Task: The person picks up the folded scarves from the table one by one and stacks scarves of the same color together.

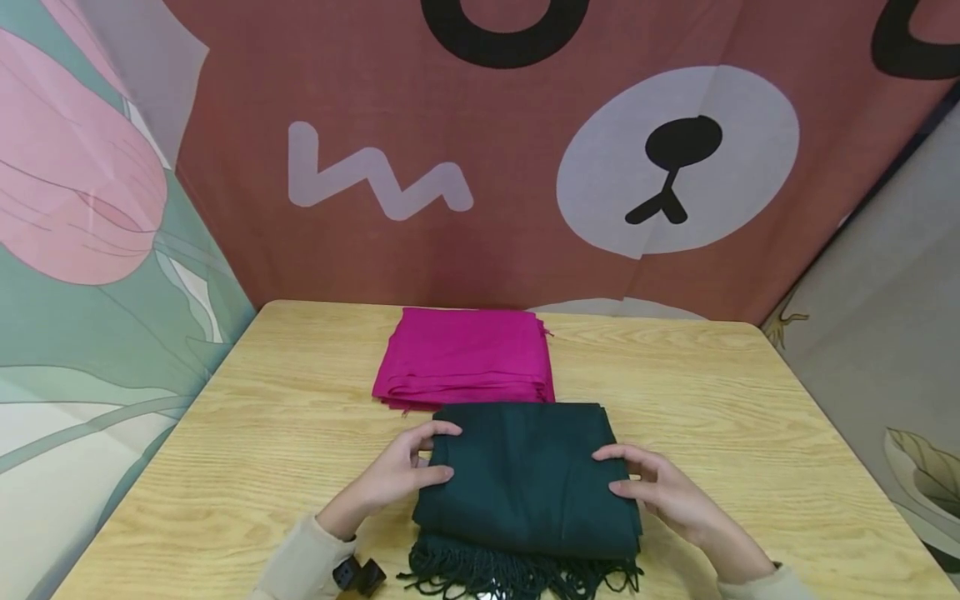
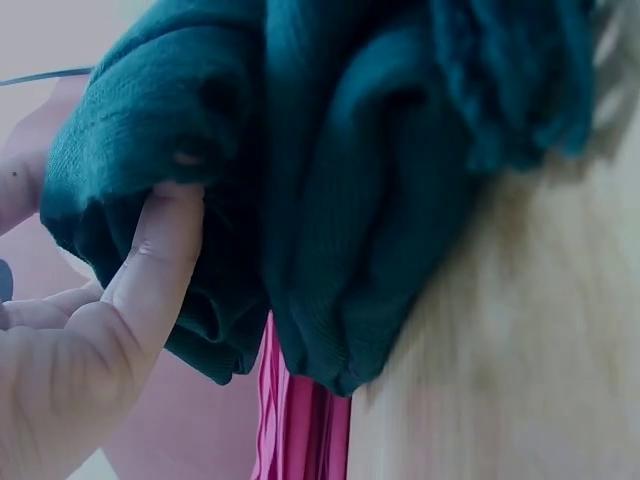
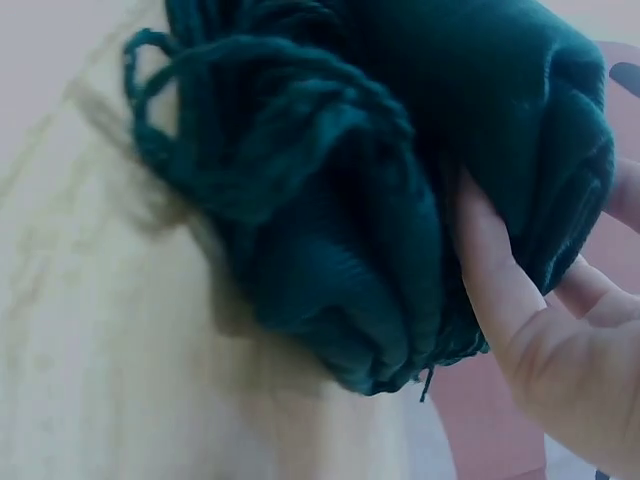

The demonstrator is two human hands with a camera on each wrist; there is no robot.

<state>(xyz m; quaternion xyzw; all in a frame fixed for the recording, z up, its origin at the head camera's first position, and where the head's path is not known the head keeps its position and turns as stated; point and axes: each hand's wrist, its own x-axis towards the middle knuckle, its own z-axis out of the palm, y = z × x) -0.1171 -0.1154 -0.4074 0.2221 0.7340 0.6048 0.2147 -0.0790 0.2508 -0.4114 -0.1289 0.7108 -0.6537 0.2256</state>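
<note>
A folded dark green scarf [image 1: 525, 483] with a fringe along its near edge lies in front of the person. My left hand [image 1: 405, 471] grips its left side, the thumb [image 2: 155, 250] pressed into the folds. Opposite it, my right hand [image 1: 667, 487] holds the right side, fingers above and the thumb [image 3: 490, 250] tucked between layers in the right wrist view. Both wrist views show thick, rounded folds, with the lower ones close against the table. Just behind the green scarf is a folded magenta cloth [image 1: 465, 354], also fringed with a few threads.
The wooden table [image 1: 247, 433] runs back to a brown hanging cloth [image 1: 360, 267] with a bear face. Patterned cloths hang at the left [image 1: 75, 333] and right. A small dark object [image 1: 360, 575] sits by the left sleeve at the near edge.
</note>
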